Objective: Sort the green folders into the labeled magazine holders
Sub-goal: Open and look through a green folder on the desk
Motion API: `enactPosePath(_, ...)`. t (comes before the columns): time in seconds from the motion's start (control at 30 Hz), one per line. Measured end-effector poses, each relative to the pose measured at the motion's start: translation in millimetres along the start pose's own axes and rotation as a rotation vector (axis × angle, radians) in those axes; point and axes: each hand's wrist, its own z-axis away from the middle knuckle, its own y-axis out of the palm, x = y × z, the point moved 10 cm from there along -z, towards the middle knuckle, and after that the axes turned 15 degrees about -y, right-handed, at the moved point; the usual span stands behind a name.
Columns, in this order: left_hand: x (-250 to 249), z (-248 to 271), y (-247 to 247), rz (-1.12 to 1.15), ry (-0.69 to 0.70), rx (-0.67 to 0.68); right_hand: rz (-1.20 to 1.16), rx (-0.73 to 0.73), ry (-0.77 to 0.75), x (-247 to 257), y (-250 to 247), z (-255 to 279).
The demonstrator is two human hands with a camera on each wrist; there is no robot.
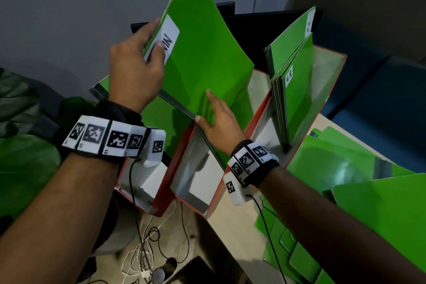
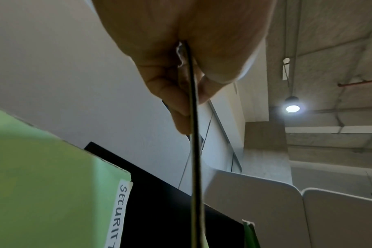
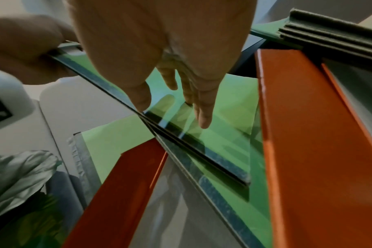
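Pinching folder [image 2: 194, 151] edge-on, SECURITY label [image 2: 119, 216] wrist-only

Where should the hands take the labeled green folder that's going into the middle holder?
Pinch the green folder at its upper labeled corner, from the left, as the left hand does: it stands tilted, so that corner is free. The right hand, fingers straight, steadies the lower edge, guiding it toward the middle holder.

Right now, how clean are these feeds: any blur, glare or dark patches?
Head view: sharp on the held folder, edges dim and bowed by the wide lens. Left wrist view: ceiling lamp flares, nearby left hand soft. Right wrist view: motion-smeared, the right hand blurred, its reflection showing on the glossy green.
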Motion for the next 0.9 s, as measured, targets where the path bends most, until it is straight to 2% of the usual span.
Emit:
enactPosePath(0.23, 11.9, -13.0, -9.2, -0.026, -0.031, 0.043, 0.059, 0.050, -0.051, 10.4, 17.1, 8.2)
enactPosePath(0.4, 22.2, -4.5, 21.1, -0.065, -0.053, 0.098, 0.084, 0.138, 0.074, -5.2, 28.7, 12.1)
enactPosePath(0.47, 24.9, 0.2, 37.9, -0.096, -0.065, 0.119, 0.078, 0.130, 0.107, -8.7, 28.1, 10.7)
enactPosePath(0.6, 30.9, 14.5, 83.8, -0.123, -0.036, 0.282, 0.059, 0.108, 0.119, -10.8, 30.4, 10.4)
enactPosePath(0.7, 41.3, 20.9, 111.7, -0.185, -0.036, 0.353, 0.040, 0.149, 0.203, -24.8, 37.7, 14.1)
enactPosePath(0.8, 58.1, 27.2, 134.9, -0.305, -0.092, 0.450, 0.047, 0.182, 0.253, -37.6, 39.6, 13.8)
enactPosePath(0.9, 66.4, 38.6, 150.5, -0.378, -0.113, 0.550, 0.118, 0.232, 0.231, -41.2, 39.4, 9.2)
